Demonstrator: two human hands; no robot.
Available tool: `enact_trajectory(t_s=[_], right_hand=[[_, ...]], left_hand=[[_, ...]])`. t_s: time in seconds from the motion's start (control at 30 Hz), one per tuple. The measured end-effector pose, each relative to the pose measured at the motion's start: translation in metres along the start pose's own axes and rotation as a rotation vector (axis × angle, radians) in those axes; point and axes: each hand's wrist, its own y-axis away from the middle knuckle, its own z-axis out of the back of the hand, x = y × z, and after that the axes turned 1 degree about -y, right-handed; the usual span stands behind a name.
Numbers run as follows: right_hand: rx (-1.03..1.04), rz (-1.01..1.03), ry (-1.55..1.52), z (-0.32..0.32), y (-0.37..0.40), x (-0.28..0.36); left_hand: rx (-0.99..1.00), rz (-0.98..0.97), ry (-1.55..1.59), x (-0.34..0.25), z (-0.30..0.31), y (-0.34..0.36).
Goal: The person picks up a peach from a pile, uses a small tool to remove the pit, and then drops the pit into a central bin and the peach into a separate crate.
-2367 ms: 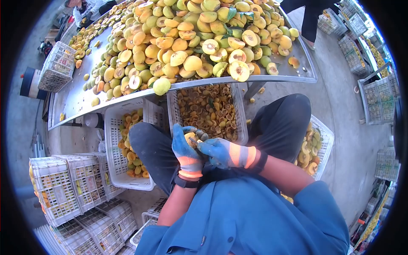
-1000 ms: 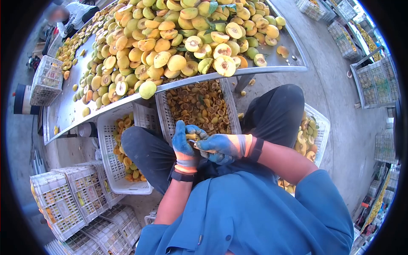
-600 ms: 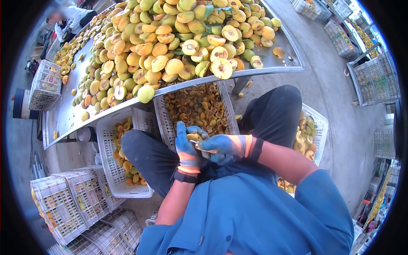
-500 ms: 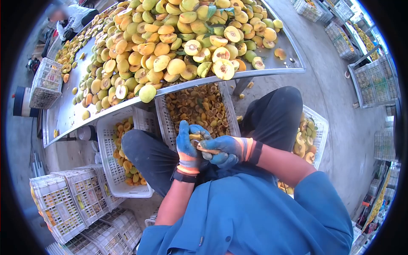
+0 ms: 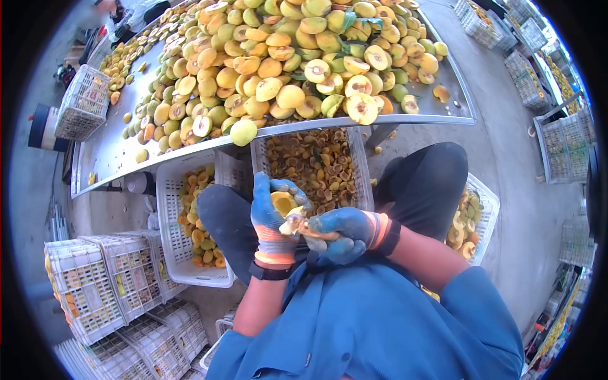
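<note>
My left hand (image 5: 271,212), in a blue and orange glove, is wrapped round a yellow fruit half (image 5: 283,202) with its hollow facing up. My right hand (image 5: 345,234), gloved alike, is closed on a thin tool with a brownish handle (image 5: 322,235). A pale, wet-looking lump (image 5: 294,223) sits at the tool's front end, close beside the fruit half; the tip itself is hidden. Both hands are held above my lap, in front of a crate of small, dark-centred fruit pieces (image 5: 310,168).
Halved fruit (image 5: 269,88) is heaped on a metal table (image 5: 437,119) ahead. Crates of fruit stand left (image 5: 163,221) and right (image 5: 487,215) of my legs. Stacked crates (image 5: 85,285) are at the lower left. Another person (image 5: 123,19) is at the upper left.
My hands have parted slightly; the fruit half's hollow and the pale lump now show between them. The view has shifted, so the table and crates appear further right.
</note>
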Motion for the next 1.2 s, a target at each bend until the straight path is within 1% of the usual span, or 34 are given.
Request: enact_trajectory(t_s=[0.03, 0.13, 0.17, 0.2, 0.23, 0.27, 0.3, 0.33, 0.4, 0.43, 0.47, 0.5, 0.6, 0.63, 0.67, 0.7, 0.73, 0.8, 0.83, 0.87, 0.9, 0.93, 1.0, 1.03, 1.07, 1.1, 1.13, 1.17, 1.2], right_hand=[[-0.037, -0.030, 0.020, -0.004, -0.007, -0.002], [-0.041, 0.076, 0.015, -0.025, -0.012, 0.005], [-0.068, 0.094, 0.039, -0.031, -0.006, 0.011], [0.006, 0.124, 0.021, -0.022, -0.002, 0.014], [-0.194, 0.143, 0.207, -0.020, 0.003, 0.020], [-0.385, 0.165, 0.399, -0.019, 0.006, 0.024], [-0.656, 0.417, 1.192, -0.003, 0.000, 0.018], [-0.892, 0.696, 1.987, 0.024, -0.009, 0.005], [-0.795, 0.647, 1.534, 0.056, -0.005, -0.003], [-0.759, 0.619, 1.684, 0.049, -0.001, 0.004], [-0.728, 0.578, 1.817, 0.045, 0.004, 0.001], [-0.681, 0.713, 2.122, 0.057, 0.007, -0.003], [-0.685, 0.822, 2.221, 0.060, 0.009, -0.010], [-0.662, 0.776, 2.165, 0.053, 0.009, -0.009], [-0.687, 0.783, 2.030, 0.049, 0.006, -0.011], [-0.713, 0.789, 1.899, 0.047, 0.003, -0.013], [-0.743, 0.750, 1.787, 0.044, 0.002, -0.014], [-0.806, 0.690, 1.556, 0.037, -0.002, -0.016], [-0.841, 0.612, 1.416, 0.031, -0.003, -0.013], [-0.873, 0.538, 1.277, 0.025, -0.004, -0.009], [-0.877, 0.570, 1.287, 0.019, -0.004, -0.008], [-0.883, 0.604, 1.297, 0.014, -0.004, -0.008], [-0.860, 0.687, 1.361, 0.013, 0.000, -0.008], [-0.828, 0.733, 1.417, 0.015, 0.004, -0.008], [-0.830, 0.742, 1.383, 0.015, 0.006, -0.006], [-0.833, 0.752, 1.348, 0.015, 0.009, -0.004], [-0.859, 0.721, 1.217, 0.013, 0.008, -0.003], [-0.870, 0.684, 1.090, 0.009, 0.006, 0.000], [-0.838, 0.689, 1.010, 0.001, 0.001, 0.004]], left_hand=[[0.081, 0.057, 0.000, -0.003, 0.003, 0.004], [0.047, 0.105, 0.268, 0.003, 0.012, 0.003], [0.015, 0.047, 0.266, 0.001, 0.020, 0.001], [-0.002, -0.095, 0.213, -0.006, 0.021, 0.006], [-0.027, -0.236, 0.159, -0.012, 0.022, 0.011], [-0.062, -0.317, 0.123, -0.024, 0.029, 0.013], [-0.096, -0.387, 0.098, -0.039, 0.044, 0.014], [-0.127, -0.414, 0.098, -0.054, 0.059, 0.017], [-0.177, -0.426, 0.142, -0.083, 0.091, 0.020], [-0.325, -0.715, -0.510, -0.096, 0.088, 0.027], [-0.381, -0.835, -0.831, -0.106, 0.102, 0.034], [-0.482, -0.965, -1.137, -0.116, 0.115, 0.041], [-0.678, -0.995, -1.214, -0.151, 0.184, 0.013], [-0.834, -1.084, -1.506, -0.160, 0.196, -0.007], [-0.992, -1.165, -1.801, -0.167, 0.198, -0.020], [-0.929, -1.228, -1.850, -0.168, 0.185, -0.025], [-0.746, -1.140, -1.623, -0.167, 0.171, -0.039], [-0.418, -1.037, -1.272, -0.154, 0.133, -0.072], [-0.269, -1.033, -1.143, -0.138, 0.100, -0.086], [-0.225, -1.074, -1.362, -0.127, 0.072, -0.095], [-0.176, -1.132, -1.566, -0.115, 0.043, -0.104], [-0.142, -1.061, -1.682, -0.105, 0.034, -0.114], [0.061, -0.988, -1.782, -0.096, 0.034, -0.141], [0.060, -1.013, -1.720, -0.093, 0.036, -0.148], [0.060, -1.038, -1.657, -0.090, 0.039, -0.155], [-0.008, -1.068, -1.524, -0.088, 0.034, -0.152], [-0.049, -0.918, -1.312, -0.089, 0.031, -0.151], [0.078, -0.678, -0.764, -0.088, 0.032, -0.144], [0.179, -0.424, -0.220, -0.092, 0.015, -0.117]])
